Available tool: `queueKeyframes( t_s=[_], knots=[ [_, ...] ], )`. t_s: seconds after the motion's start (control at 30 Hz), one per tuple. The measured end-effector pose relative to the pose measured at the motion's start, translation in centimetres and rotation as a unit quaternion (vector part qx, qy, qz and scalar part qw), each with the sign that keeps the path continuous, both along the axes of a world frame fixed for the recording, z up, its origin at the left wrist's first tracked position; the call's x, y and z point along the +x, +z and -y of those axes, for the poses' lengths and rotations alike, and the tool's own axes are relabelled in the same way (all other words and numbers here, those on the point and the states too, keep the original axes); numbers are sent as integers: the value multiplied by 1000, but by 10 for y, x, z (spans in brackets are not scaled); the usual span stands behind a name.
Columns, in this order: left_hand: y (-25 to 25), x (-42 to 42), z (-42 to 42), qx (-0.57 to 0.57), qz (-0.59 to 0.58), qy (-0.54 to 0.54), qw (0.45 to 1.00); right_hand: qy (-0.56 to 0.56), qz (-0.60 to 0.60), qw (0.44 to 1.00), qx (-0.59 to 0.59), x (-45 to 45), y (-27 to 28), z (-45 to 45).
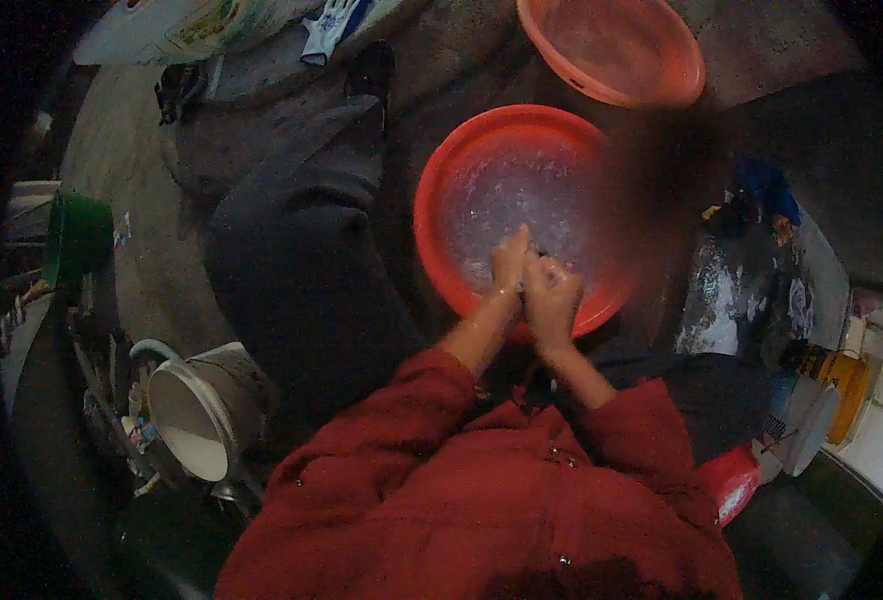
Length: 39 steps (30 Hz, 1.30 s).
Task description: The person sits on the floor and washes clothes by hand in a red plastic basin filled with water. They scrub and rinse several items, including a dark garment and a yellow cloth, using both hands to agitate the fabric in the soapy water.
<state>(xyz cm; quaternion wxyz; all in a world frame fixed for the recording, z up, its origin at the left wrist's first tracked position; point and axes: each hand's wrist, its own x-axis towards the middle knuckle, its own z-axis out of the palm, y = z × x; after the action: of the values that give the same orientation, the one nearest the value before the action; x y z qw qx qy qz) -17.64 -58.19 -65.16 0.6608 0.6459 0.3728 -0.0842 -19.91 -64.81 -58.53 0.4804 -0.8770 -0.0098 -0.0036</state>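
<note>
Both wet hands are close together over a red plastic basin (441,169) of cloudy, sudsy water (513,180). On the left, my left hand (511,262) touches or nearly touches the other, with one finger extended forward. Curled fingers show on my right hand (552,289), just beside it. A small dark spot lies between the two; whether anything is held there is too blurred to tell. A dark blur hides the basin's right side.
An orange basin (614,45) stands beyond the red one. At the left are a white bucket (190,420) lying tilted and a green container (81,236). White gloves (327,30) lie at the top. A yellow container (846,394) and a red object (734,480) are at the right.
</note>
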Motion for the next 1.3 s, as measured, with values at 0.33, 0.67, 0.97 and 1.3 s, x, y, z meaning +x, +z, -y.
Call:
queueKeyframes(
  t_s=[0.33, 0.67, 0.97, 1.3],
  knots=[
    [3, 4, 10, -30, -8, -38, 999, -52, 46, 992, 104, 27, -25, 10],
    [0, 10, 15, -37, 204, 14, 978, -114, 2, 987, -111, 71, 16, 44],
    [-126, -23, -14, -86, 58, 118, 988, -64, -25, 995, -79, 58, -177, 86],
    [-81, 3, -38, -412, 72, 206, 885, 56, 2, 997, 56, 22, -11, -25]
  ],
)
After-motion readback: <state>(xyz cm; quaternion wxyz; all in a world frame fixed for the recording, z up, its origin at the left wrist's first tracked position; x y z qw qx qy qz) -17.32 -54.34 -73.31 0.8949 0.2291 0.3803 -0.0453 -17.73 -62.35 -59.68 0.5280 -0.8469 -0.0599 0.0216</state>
